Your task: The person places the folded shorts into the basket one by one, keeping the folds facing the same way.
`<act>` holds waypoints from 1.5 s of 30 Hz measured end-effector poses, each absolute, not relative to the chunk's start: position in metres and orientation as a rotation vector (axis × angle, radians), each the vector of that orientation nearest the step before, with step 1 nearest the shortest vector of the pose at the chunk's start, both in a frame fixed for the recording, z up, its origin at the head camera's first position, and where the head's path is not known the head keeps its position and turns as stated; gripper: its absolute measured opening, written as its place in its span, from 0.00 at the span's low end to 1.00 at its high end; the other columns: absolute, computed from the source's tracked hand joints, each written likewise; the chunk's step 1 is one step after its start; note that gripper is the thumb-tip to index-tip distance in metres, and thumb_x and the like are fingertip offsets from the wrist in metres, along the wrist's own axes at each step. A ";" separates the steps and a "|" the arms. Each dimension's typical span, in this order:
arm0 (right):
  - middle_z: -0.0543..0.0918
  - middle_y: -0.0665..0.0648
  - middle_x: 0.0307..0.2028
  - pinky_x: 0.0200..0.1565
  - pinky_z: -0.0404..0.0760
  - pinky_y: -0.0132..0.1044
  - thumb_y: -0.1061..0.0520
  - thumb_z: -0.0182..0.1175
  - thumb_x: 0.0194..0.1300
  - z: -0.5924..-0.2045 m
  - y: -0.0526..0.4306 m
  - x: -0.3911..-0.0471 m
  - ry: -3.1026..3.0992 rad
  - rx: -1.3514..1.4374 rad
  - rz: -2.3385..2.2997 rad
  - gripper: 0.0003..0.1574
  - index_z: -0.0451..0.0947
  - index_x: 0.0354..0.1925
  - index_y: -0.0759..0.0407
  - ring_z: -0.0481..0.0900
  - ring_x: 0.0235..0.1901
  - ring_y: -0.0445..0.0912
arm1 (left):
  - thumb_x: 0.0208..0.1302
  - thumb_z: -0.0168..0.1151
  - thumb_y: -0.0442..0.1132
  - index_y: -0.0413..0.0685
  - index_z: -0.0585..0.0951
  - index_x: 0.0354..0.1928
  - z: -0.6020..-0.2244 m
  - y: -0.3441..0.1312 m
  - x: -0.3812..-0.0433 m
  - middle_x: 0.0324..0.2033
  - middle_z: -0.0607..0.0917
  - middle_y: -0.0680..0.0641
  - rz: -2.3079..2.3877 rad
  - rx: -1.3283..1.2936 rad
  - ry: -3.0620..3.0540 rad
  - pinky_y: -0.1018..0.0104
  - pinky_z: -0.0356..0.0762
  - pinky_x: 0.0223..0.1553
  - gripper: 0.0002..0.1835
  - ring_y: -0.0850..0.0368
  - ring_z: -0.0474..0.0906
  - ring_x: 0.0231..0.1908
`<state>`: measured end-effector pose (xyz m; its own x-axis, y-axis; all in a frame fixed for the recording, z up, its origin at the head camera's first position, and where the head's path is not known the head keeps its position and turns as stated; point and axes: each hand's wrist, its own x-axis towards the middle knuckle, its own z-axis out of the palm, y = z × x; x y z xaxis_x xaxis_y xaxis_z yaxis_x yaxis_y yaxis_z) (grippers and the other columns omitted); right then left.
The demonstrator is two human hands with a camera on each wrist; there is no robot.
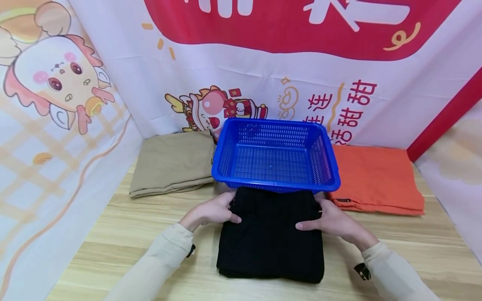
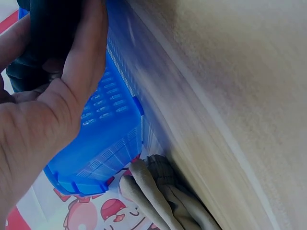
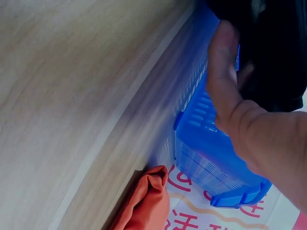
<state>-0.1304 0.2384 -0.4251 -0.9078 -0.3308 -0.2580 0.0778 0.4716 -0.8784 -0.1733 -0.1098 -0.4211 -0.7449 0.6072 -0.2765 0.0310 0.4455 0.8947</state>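
Observation:
A folded black garment point(image 1: 271, 244) lies in front of the blue basket, its far edge right against the basket's near side. My left hand point(image 1: 214, 210) grips its far left corner, thumb on top and fingers around the edge. On the opposite side my right hand point(image 1: 336, 220) holds the far right corner in the same way. Both wrist views show dark cloth between thumb and fingers, though some fingertips are hidden by it. The blue plastic basket point(image 1: 276, 184) stands upright with nothing inside, its perforated walls close beyond both hands.
Left of the basket lies a folded khaki garment point(image 1: 173, 161). A folded orange garment point(image 1: 376, 177) lies to its right. Behind them hangs a printed white and red cloth point(image 1: 143, 83). The wooden table point(image 1: 101, 251) extends toward me on both sides.

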 end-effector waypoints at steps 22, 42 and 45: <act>0.18 0.51 0.78 0.65 0.33 0.77 0.45 0.74 0.60 -0.423 0.236 -0.125 2.277 -0.266 -1.439 0.79 0.19 0.77 0.28 0.20 0.76 0.61 | 0.52 0.75 0.25 0.40 0.39 0.80 -0.416 -0.108 -0.169 0.80 0.43 0.40 1.239 0.499 2.116 0.48 0.42 0.76 0.64 0.46 0.40 0.77; 0.14 0.56 0.76 0.65 0.36 0.77 0.57 0.78 0.55 -0.416 0.242 -0.113 2.120 -0.193 -1.577 0.89 0.12 0.77 0.39 0.22 0.75 0.67 | 0.53 0.73 0.22 0.39 0.62 0.74 -0.414 -0.118 -0.168 0.65 0.76 0.44 1.384 0.591 1.887 0.55 0.68 0.67 0.46 0.51 0.71 0.63; 0.15 0.54 0.77 0.66 0.35 0.76 0.60 0.78 0.54 -0.418 0.243 -0.113 2.069 -0.249 -1.633 0.89 0.14 0.77 0.35 0.23 0.75 0.64 | 0.54 0.72 0.22 0.38 0.62 0.73 -0.412 -0.119 -0.167 0.64 0.76 0.44 1.389 0.612 1.862 0.56 0.68 0.66 0.45 0.52 0.72 0.62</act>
<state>-0.1133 0.2430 -0.4183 -0.8640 -0.4306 -0.2611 0.1538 0.2680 -0.9511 -0.1669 -0.1188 -0.4125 -0.6260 0.7331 -0.2657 -0.0460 0.3054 0.9511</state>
